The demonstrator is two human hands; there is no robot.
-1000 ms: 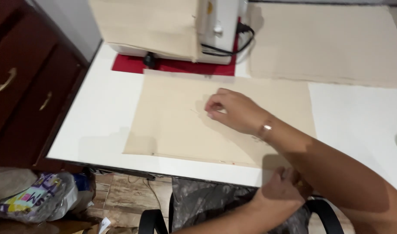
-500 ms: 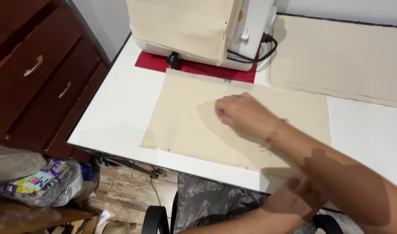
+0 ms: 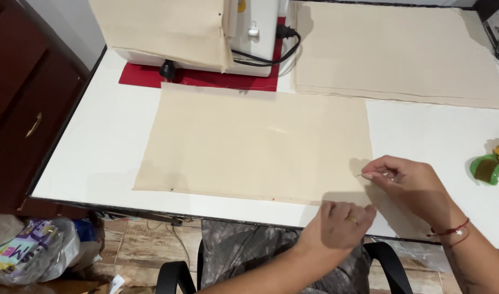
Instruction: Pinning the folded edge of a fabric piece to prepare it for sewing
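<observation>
A beige rectangle of fabric (image 3: 249,141) lies flat on the white table (image 3: 97,147). My right hand (image 3: 413,185), with a red cord at the wrist, is at the fabric's near right corner and pinches a thin pin (image 3: 361,175) between thumb and forefinger, its tip pointing left over the cloth. My left hand (image 3: 342,223), wearing a ring, sits just in front of it at the table's near edge. Its fingers are curled on the fabric's near edge.
A white sewing machine (image 3: 249,38) draped with beige cloth stands on a red mat (image 3: 206,79) at the back. A stack of beige fabric (image 3: 396,49) lies at the back right. A green and yellow pincushion (image 3: 489,166) is at the right edge, a dark wooden drawer unit (image 3: 21,109) at the left.
My right hand has moved from the middle of the fabric to its near right corner and now pinches a pin. My left hand has come up to the fabric's near edge.
</observation>
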